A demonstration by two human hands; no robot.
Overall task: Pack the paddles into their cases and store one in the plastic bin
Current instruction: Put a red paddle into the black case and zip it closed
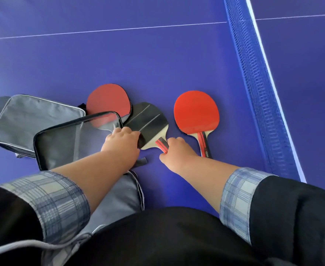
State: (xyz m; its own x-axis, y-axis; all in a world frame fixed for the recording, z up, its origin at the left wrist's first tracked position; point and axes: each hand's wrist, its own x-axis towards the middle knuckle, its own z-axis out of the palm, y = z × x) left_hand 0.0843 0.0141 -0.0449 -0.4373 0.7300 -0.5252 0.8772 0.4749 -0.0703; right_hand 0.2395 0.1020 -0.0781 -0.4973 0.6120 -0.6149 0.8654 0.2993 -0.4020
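Note:
Three paddles lie on the blue table. A black-faced paddle (147,122) is in the middle; my right hand (174,152) grips its red-and-black handle, and my left hand (122,141) rests on the blade's near edge beside an open grey case (65,143). A red-faced paddle (107,101) lies behind, partly under the open case's lid. Another red-faced paddle (196,112) lies free to the right. A second grey case (29,120) sits at the left, partly under the open one.
The table-tennis net (253,73) runs along the right side. A third grey case (119,200) lies near the table's front edge under my left forearm. The table's white centre line (107,29) crosses the far part. No plastic bin shows.

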